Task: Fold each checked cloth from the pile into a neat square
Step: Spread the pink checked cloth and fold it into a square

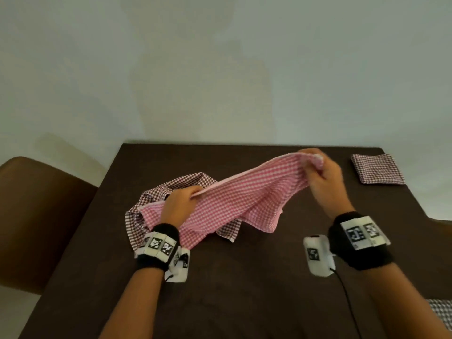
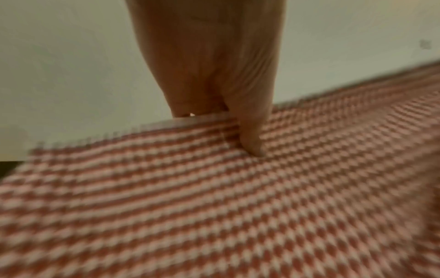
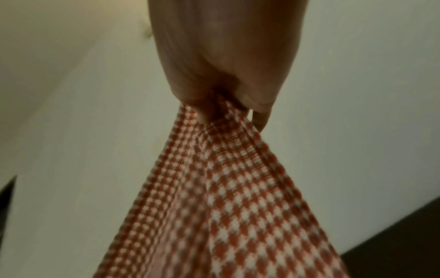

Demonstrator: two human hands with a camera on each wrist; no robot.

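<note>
From the head view, both hands lift the pink checked cloth point(image 1: 234, 196) above the brown checked cloth point(image 1: 156, 194) on the surface point(image 1: 244, 289); the left hand point(image 1: 179, 204) and right hand point(image 1: 322, 174) each pinch its top edge. In the left wrist view, the thumb point(image 2: 252, 135) presses the hem. In the right wrist view, fingers point(image 3: 259, 101) bunch a corner. The cloth looks soft, light and limp, and is best held at the corners.

A plain room in what looks like a home, perhaps a dining corner. A dark brown counter point(image 1: 244, 277) stands against a bare pale wall point(image 1: 220, 69), with a brown chair point(image 1: 36, 216) drawn up at its left side. Checked kitchen cloths point(image 1: 378, 168) lie on the counter.
</note>
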